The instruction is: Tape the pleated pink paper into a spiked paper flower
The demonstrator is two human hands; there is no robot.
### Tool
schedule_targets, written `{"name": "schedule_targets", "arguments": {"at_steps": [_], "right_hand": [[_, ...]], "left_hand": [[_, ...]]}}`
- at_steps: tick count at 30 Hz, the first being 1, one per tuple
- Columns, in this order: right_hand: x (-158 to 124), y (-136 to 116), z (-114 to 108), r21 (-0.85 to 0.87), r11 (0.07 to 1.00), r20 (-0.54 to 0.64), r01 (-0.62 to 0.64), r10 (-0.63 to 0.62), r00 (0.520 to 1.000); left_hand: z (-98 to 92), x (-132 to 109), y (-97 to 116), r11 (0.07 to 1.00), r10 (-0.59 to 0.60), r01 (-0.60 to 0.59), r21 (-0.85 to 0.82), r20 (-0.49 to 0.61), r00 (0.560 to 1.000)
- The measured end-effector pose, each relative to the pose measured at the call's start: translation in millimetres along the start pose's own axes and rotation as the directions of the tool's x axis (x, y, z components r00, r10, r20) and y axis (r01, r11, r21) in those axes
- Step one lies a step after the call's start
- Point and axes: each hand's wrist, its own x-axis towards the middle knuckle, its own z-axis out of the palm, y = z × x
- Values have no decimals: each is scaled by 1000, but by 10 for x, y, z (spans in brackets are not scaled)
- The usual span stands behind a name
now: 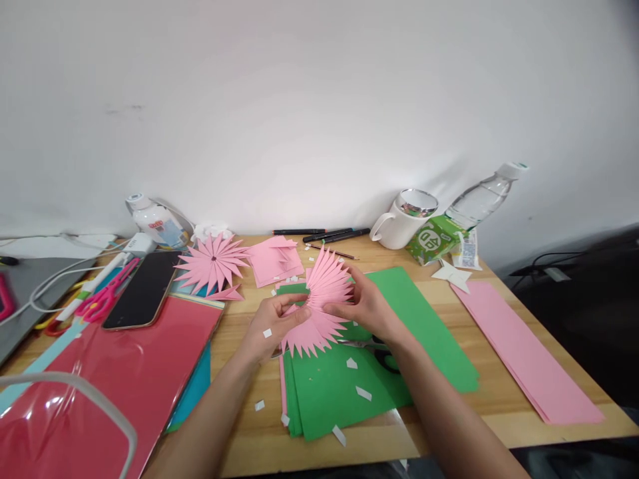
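So, held thing: a spiky pink paper flower (323, 296), only partly fanned out, held up off the worktop (239, 426) over the green paper (429, 332).
Left hand (272, 326): fingers curled in, pinching the flower's lower left side.
Right hand (368, 307): closed on the flower's right side, fingertips tucked in near the middle of the folds.
Which way it lies: dead centre between the two hands and touching both, so neither is nearer. Its long way runs away-to-toward the person, with points sticking out at the far end and the near end.
Under the right hand: dark scissors (384, 356) lying on the green paper, partly hidden by the wrist.
Scraps: little white bits (363, 392) scattered over the green.
Off to the left: a round flat flower (212, 263) lying well apart, next to a phone (142, 289) and a red sheet (100, 379).
Far right: a white mug (404, 219) and a water bottle (482, 196) tilted over near the wall.
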Motion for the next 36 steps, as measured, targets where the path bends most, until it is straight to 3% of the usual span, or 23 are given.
{"name": "schedule_targets", "arguments": {"at_steps": [8, 12, 18, 22, 26, 31, 36], "right_hand": [[23, 115, 3, -108, 991, 3, 76, -77, 997], [32, 143, -8, -153, 983, 2, 96, -97, 995], [17, 116, -17, -254, 958, 57, 136, -126, 990], [-5, 99, 7, -240, 958, 21, 157, -157, 987], [14, 89, 38, -43, 997, -41, 61, -62, 997], [54, 83, 51, 118, 990, -156, 81, -62, 986], [16, 63, 147, 164, 983, -145, 82, -58, 988]], "left_hand": [[68, -23, 45, 1000, -7, 7, 2, -73, 997], [53, -4, -17, 996, -2, 8, 84, -67, 998], [44, 6, -47, 994, 29, -30, 109, 15, 999], [74, -28, 6, 994, 65, -69, 85, 51, 997], [96, -26, 31, 994, 53, -58, -98, -51, 997], [87, 36, 54, 893, 34, -153, -424, -275, 961], [71, 63, 17, 840, 34, -221, -496, -357, 933]]}}
